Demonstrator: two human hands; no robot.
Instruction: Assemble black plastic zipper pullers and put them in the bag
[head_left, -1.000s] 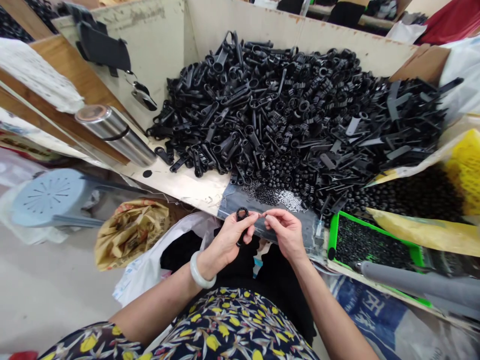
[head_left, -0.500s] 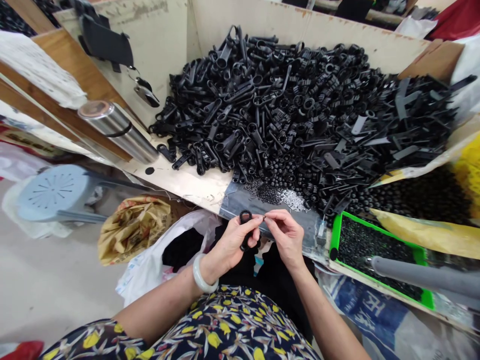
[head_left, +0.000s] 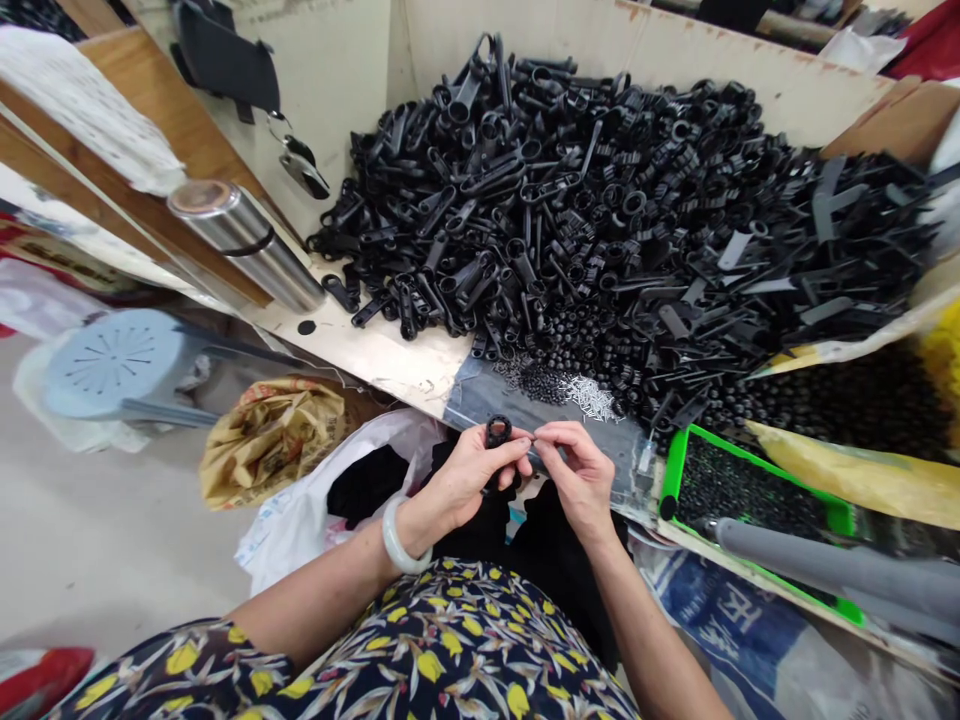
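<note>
One steel flask (head_left: 244,245) stands left of the heaped black parts (head_left: 540,200).

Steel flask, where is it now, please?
In the head view, the flask is at the left end of the bench, between the wooden board and the black parts.

Beside my pale, worn wooden table (head_left: 390,365), I have a round light-blue plastic stool (head_left: 112,362) standing on the smooth grey floor (head_left: 90,540), with tall cream-coloured board walls (head_left: 675,45) rising behind the tabletop.
</note>
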